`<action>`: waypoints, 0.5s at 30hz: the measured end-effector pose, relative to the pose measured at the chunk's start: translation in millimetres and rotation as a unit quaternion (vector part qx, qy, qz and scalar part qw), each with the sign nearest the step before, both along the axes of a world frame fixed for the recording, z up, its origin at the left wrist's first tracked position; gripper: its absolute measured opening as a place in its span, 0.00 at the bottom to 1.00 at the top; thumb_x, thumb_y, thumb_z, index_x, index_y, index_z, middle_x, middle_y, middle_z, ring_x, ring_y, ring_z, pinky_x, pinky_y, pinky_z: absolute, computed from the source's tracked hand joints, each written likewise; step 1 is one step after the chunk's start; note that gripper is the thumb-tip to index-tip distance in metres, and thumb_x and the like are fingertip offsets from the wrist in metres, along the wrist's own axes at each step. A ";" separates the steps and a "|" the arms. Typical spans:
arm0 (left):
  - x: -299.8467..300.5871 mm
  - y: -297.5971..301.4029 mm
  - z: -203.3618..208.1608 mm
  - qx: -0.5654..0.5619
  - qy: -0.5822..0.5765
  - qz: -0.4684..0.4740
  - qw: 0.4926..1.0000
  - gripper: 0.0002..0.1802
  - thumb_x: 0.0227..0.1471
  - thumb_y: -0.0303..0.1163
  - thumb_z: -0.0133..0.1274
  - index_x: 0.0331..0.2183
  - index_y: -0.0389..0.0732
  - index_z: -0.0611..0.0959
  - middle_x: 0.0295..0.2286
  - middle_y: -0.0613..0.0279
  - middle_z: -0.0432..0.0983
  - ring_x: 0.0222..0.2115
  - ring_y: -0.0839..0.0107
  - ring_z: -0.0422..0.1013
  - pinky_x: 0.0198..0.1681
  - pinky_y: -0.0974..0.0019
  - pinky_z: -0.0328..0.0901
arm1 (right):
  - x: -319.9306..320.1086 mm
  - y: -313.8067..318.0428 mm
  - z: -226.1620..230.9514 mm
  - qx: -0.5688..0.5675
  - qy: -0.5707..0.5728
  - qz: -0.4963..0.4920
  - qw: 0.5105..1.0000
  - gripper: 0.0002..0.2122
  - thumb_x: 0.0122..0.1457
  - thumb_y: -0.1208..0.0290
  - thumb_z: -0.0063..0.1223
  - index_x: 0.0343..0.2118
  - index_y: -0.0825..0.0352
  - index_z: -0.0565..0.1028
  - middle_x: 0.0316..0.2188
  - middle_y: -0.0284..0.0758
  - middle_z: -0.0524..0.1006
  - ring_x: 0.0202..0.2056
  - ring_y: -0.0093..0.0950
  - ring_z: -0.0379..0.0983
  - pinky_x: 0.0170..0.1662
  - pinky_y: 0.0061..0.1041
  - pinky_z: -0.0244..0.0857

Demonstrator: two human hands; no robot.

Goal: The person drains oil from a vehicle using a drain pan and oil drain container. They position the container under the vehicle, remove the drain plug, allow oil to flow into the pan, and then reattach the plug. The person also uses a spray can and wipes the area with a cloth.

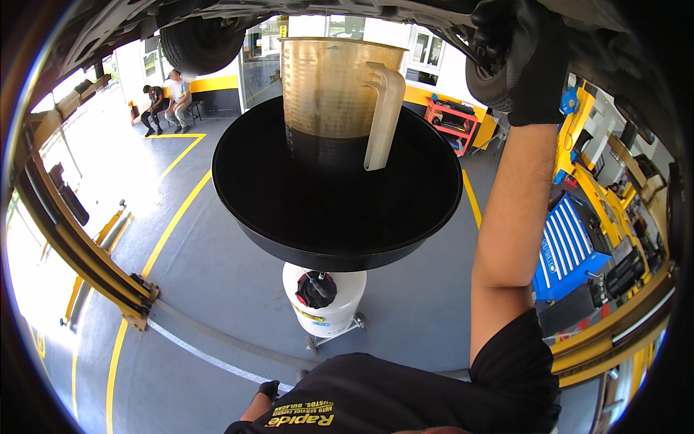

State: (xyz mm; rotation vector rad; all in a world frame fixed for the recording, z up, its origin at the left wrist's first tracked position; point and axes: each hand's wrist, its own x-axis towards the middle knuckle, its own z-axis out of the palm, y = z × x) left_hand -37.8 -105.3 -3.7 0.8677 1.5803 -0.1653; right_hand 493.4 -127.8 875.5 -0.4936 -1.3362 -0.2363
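Observation:
My right hand [533, 61], in a black glove, is raised to the car's underside [405, 9]. Its fingers look curled around something dark that I cannot make out. Down by my side, my left hand [269, 389] is also gloved in black; it is small in view and its fingers are not clear. A cloudy measuring jug [325, 87] with a handle stands upright in a wide black drain pan [340, 249]. Dark liquid shows in the jug's lower part. Beneath the pan is a white wheeled drum [340, 289] with a dark cloth-like bundle [316, 291] on it.
Car wheels [202, 45] hang overhead. Yellow-and-black lift posts [79, 239] stand on both sides. To the right are a blue tool chest [567, 249] and a red tool cart [450, 123]. Two seated people [177, 101] are far left, beyond yellow floor lines.

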 end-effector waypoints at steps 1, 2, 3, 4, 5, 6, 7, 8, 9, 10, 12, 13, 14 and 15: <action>2.0 0.0 -0.9 0.004 -0.012 0.024 1.000 0.27 0.62 0.49 0.53 0.53 0.37 0.79 0.38 0.48 0.81 0.34 0.54 0.78 0.34 0.49 0.74 | -3.3 2.6 -0.1 0.018 -0.008 -0.001 1.000 0.12 0.68 0.58 0.55 0.42 0.62 0.76 0.21 0.33 0.78 0.16 0.24 0.73 0.16 0.20 0.62; 5.0 3.5 -2.2 -0.003 -0.026 0.004 1.000 0.27 0.63 0.49 0.52 0.53 0.38 0.79 0.39 0.48 0.81 0.35 0.54 0.78 0.34 0.49 0.74 | 2.3 -2.1 -0.8 -0.006 -0.045 -0.013 0.999 0.11 0.68 0.59 0.54 0.43 0.62 0.76 0.21 0.32 0.78 0.17 0.24 0.73 0.17 0.20 0.62; 4.1 7.8 -5.6 -0.011 -0.040 -0.019 0.999 0.26 0.63 0.48 0.52 0.53 0.38 0.78 0.39 0.49 0.81 0.35 0.54 0.78 0.34 0.49 0.74 | 9.3 -12.8 -3.5 -0.031 -0.081 -0.027 0.996 0.11 0.69 0.60 0.52 0.43 0.61 0.76 0.22 0.32 0.78 0.17 0.23 0.73 0.17 0.20 0.63; 3.2 9.7 -9.0 -0.019 -0.053 -0.041 0.998 0.26 0.63 0.48 0.51 0.53 0.39 0.78 0.39 0.49 0.80 0.35 0.55 0.78 0.33 0.49 0.74 | 13.4 -13.1 -3.9 -0.018 -0.085 -0.045 0.995 0.10 0.69 0.60 0.52 0.43 0.61 0.76 0.22 0.32 0.78 0.18 0.23 0.74 0.18 0.19 0.63; 1.5 6.7 -9.8 -0.002 -0.044 -0.060 0.997 0.25 0.64 0.48 0.50 0.53 0.39 0.78 0.39 0.49 0.80 0.35 0.54 0.78 0.33 0.49 0.74 | 11.3 -8.9 -4.9 -0.005 -0.089 -0.058 0.994 0.10 0.70 0.60 0.51 0.43 0.61 0.77 0.23 0.32 0.78 0.18 0.23 0.74 0.19 0.19 0.64; 1.9 9.6 -5.5 0.014 -0.034 -0.083 0.996 0.24 0.64 0.48 0.50 0.52 0.39 0.78 0.38 0.49 0.80 0.34 0.54 0.78 0.33 0.50 0.74 | 12.1 -9.1 -5.7 -0.006 -0.084 -0.072 0.994 0.11 0.70 0.60 0.51 0.45 0.62 0.76 0.25 0.33 0.78 0.21 0.24 0.74 0.21 0.20 0.64; -0.4 8.5 -1.0 0.031 -0.024 -0.105 0.994 0.24 0.65 0.47 0.49 0.52 0.39 0.78 0.38 0.49 0.80 0.34 0.54 0.78 0.33 0.50 0.75 | 10.5 -9.8 -6.3 -0.007 -0.085 -0.084 0.993 0.12 0.70 0.59 0.51 0.46 0.63 0.75 0.27 0.34 0.77 0.23 0.25 0.73 0.24 0.21 0.64; -2.9 3.4 1.9 0.024 -0.025 -0.095 0.995 0.23 0.65 0.47 0.48 0.51 0.39 0.79 0.37 0.49 0.80 0.33 0.55 0.78 0.32 0.50 0.75 | 10.3 -10.6 -7.7 -0.013 -0.084 -0.094 0.992 0.13 0.70 0.58 0.50 0.47 0.63 0.74 0.30 0.36 0.76 0.26 0.26 0.73 0.27 0.22 0.64; -1.8 3.4 -0.1 0.018 -0.029 -0.088 0.996 0.23 0.65 0.47 0.48 0.49 0.39 0.79 0.36 0.49 0.79 0.32 0.55 0.78 0.32 0.50 0.75 | 10.2 -10.9 -7.0 -0.017 -0.086 -0.105 0.991 0.15 0.70 0.58 0.50 0.49 0.64 0.73 0.32 0.37 0.76 0.28 0.27 0.73 0.29 0.23 0.64; -0.3 5.6 -2.2 0.012 -0.033 -0.080 0.996 0.22 0.65 0.47 0.47 0.48 0.39 0.79 0.35 0.49 0.79 0.32 0.56 0.78 0.31 0.50 0.75 | 10.4 -12.5 -6.6 -0.022 -0.089 -0.118 0.989 0.16 0.70 0.57 0.49 0.50 0.65 0.72 0.35 0.39 0.75 0.31 0.28 0.73 0.32 0.24 0.64; -4.6 9.8 -5.3 0.002 -0.038 -0.060 0.997 0.21 0.66 0.47 0.46 0.45 0.38 0.80 0.34 0.50 0.79 0.30 0.57 0.78 0.30 0.50 0.76 | 13.3 -14.3 -3.9 -0.028 -0.096 -0.133 0.986 0.19 0.70 0.55 0.49 0.53 0.66 0.70 0.40 0.41 0.74 0.36 0.31 0.72 0.37 0.26 0.64; -11.1 12.2 -7.5 0.021 -0.027 -0.145 0.989 0.22 0.66 0.47 0.46 0.45 0.38 0.80 0.33 0.50 0.79 0.30 0.57 0.78 0.30 0.51 0.76 | 14.9 -15.1 -5.5 -0.031 -0.098 -0.138 0.985 0.20 0.70 0.55 0.48 0.54 0.66 0.70 0.42 0.43 0.73 0.38 0.32 0.72 0.40 0.27 0.64; -12.2 15.1 -7.6 0.043 -0.018 -0.229 0.972 0.22 0.66 0.48 0.46 0.45 0.37 0.80 0.32 0.50 0.78 0.31 0.57 0.78 0.30 0.51 0.76 | 13.7 -14.7 -5.4 -0.033 -0.105 -0.147 0.983 0.21 0.70 0.54 0.48 0.56 0.67 0.69 0.44 0.44 0.72 0.41 0.33 0.72 0.43 0.28 0.64; -13.2 12.5 -6.9 0.063 -0.013 -0.214 0.975 0.23 0.66 0.48 0.46 0.45 0.37 0.80 0.32 0.50 0.79 0.31 0.57 0.78 0.30 0.51 0.76 | 9.8 -13.6 -7.9 -0.034 -0.115 -0.153 0.981 0.23 0.70 0.53 0.48 0.57 0.68 0.68 0.47 0.46 0.72 0.43 0.34 0.71 0.45 0.29 0.65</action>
